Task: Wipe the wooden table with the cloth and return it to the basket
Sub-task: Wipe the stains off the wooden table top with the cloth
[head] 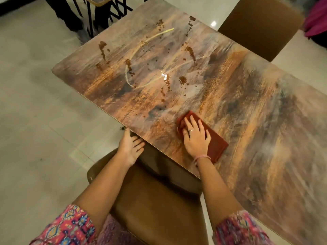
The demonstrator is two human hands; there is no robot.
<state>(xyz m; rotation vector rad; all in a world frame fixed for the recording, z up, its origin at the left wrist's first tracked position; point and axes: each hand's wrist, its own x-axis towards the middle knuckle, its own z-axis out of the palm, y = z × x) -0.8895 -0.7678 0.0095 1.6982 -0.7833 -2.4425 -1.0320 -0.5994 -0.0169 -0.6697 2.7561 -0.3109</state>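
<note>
A folded dark red cloth (216, 142) lies flat on the wooden table (238, 110) near its front edge. My right hand (195, 137) presses down on the cloth with straight, spread fingers. My left hand (130, 145) is held palm up just under the table's front edge, fingers relaxed and holding nothing. Brown crumbs and smears (166, 84) and a pale ring-shaped streak (134, 53) mark the far left part of the tabletop. No basket is in view.
A brown padded chair (155, 206) stands directly below me, tucked against the table. A second brown chair (260, 25) is at the far side. Black metal furniture legs (99, 15) stand at the top left on the pale tiled floor (35, 103).
</note>
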